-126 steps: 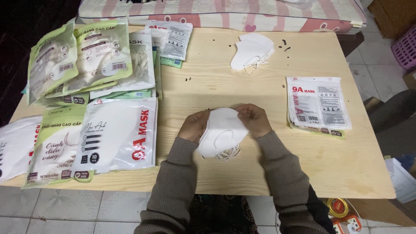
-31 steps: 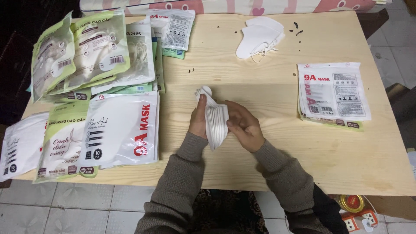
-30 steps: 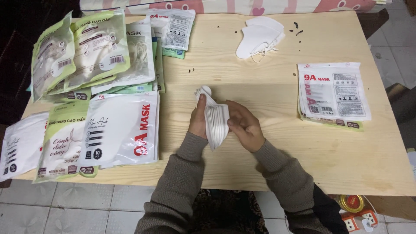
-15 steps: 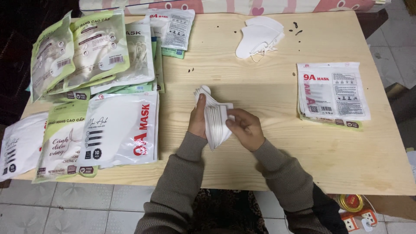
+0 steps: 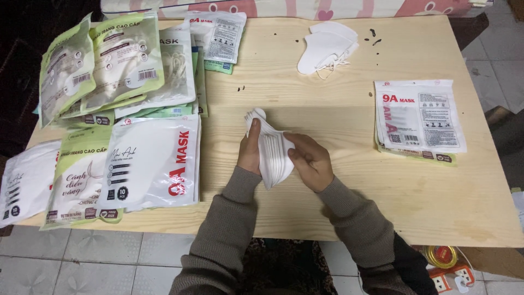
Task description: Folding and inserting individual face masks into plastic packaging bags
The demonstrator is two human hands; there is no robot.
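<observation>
1. Left hand (image 5: 250, 154) and right hand (image 5: 309, 161) both grip a stack of white masks (image 5: 271, 148) edge-up, pressed between them, above the middle of the wooden table (image 5: 338, 120).
2. Sealed mask packets (image 5: 150, 161) lie left.

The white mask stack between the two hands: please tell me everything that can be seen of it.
The mask stack is a bundle of folded white face masks, of soft fabric by the look, pressed together so their thin edges show as layers. It stands on edge, tilted, above the wooden table near its middle. The left hand grips one side, thumb along the top edge; the right hand presses the other side. A rounded end sticks out at the upper left. Whether it touches the table cannot be told.
</observation>
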